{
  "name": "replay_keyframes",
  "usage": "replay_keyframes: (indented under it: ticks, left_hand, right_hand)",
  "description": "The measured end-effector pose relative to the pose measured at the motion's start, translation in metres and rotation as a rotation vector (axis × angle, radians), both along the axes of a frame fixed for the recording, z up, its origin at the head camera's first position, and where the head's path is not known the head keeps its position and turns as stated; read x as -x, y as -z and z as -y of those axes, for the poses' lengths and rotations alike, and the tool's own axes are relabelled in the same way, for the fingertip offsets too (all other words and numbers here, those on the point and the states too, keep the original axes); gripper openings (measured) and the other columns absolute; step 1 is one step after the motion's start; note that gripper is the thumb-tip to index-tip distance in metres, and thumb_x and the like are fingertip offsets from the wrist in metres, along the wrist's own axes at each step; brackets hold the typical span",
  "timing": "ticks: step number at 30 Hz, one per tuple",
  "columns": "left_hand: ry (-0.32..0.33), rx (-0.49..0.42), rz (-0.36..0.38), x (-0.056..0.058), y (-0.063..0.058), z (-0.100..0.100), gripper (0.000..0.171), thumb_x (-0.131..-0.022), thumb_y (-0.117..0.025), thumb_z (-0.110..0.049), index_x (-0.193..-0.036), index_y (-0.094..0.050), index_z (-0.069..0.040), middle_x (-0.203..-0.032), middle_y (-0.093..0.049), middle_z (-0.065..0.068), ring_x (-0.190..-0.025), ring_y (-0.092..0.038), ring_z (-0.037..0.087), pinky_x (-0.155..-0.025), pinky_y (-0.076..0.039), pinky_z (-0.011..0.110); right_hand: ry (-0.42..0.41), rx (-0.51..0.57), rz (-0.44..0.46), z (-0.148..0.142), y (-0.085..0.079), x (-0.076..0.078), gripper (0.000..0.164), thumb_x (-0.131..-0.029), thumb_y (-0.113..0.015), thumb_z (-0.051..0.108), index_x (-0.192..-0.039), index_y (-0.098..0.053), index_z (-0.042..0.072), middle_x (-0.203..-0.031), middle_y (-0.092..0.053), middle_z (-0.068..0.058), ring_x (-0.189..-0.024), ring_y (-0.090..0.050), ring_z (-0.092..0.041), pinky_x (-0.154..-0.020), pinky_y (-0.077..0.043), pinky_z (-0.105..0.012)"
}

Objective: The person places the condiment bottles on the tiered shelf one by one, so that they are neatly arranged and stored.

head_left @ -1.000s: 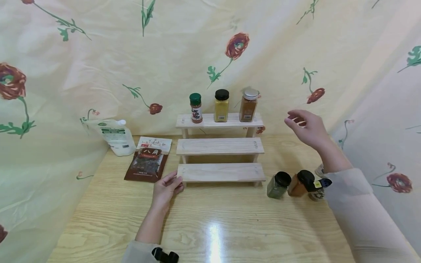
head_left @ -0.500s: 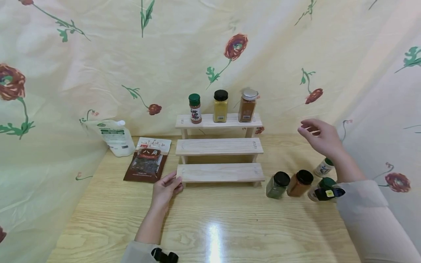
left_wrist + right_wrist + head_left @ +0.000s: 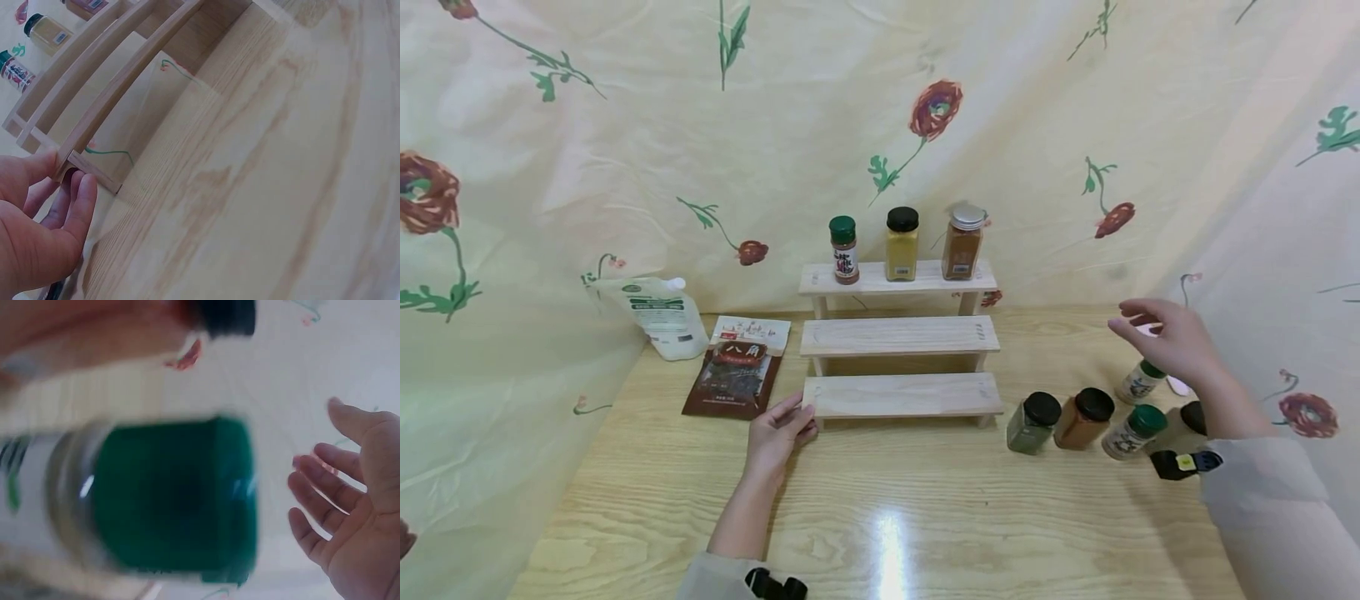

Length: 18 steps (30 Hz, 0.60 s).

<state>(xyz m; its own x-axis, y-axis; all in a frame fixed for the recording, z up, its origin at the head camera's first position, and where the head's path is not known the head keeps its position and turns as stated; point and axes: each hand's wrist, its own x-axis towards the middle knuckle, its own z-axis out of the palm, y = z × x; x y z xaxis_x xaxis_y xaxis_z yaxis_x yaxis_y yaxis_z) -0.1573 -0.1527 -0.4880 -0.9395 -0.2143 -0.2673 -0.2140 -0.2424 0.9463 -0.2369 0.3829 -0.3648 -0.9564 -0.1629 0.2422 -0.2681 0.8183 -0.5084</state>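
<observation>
A three-tier wooden spice rack point(image 3: 902, 395) stands mid-table. My left hand point(image 3: 777, 437) grips the left end of its lowest step; in the left wrist view the thumb lies on the board and the fingers curl around the end by the leg. On the top step stand a green-lidded spice shaker point(image 3: 845, 252), a yellow spice jar point(image 3: 902, 245) and a brown spice jar point(image 3: 962, 245) with a silver lid. My right hand point(image 3: 1176, 340), holding nothing, hovers with loosely bent fingers over a green-lidded shaker point(image 3: 1139, 382) at right.
Right of the rack stand a jar of green spice point(image 3: 1033, 423), an orange-brown jar point(image 3: 1083, 419), another green-lidded shaker point(image 3: 1134, 433) and a black-lidded jar point(image 3: 1187, 423) partly behind the right wrist. At left lie a brown star-anise packet point(image 3: 737, 367) and a white spouted pouch point(image 3: 664, 318).
My right hand has moved right and down, away from the rack toward the jars, uncovering the green-lidded shakers. The left hand has stayed on the rack.
</observation>
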Motion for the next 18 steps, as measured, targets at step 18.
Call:
replay_keyframes:
  ticks: [18]
  left_hand:
    - [0.003, -0.002, -0.005, -0.001, 0.000, 0.000, 0.044, -0.095, -0.070, -0.002, -0.137, -0.059, 0.004, -0.094, -0.069, 0.006, -0.081, -0.070, 0.014, -0.078, -0.064, 0.026]
  right_hand:
    - [0.051, -0.077, 0.056, -0.049, 0.032, -0.021, 0.053, -0.100, -0.067, 0.027, -0.130, -0.055, -0.015, -0.124, -0.056, -0.039, -0.107, -0.054, -0.056, -0.078, -0.051, -0.069]
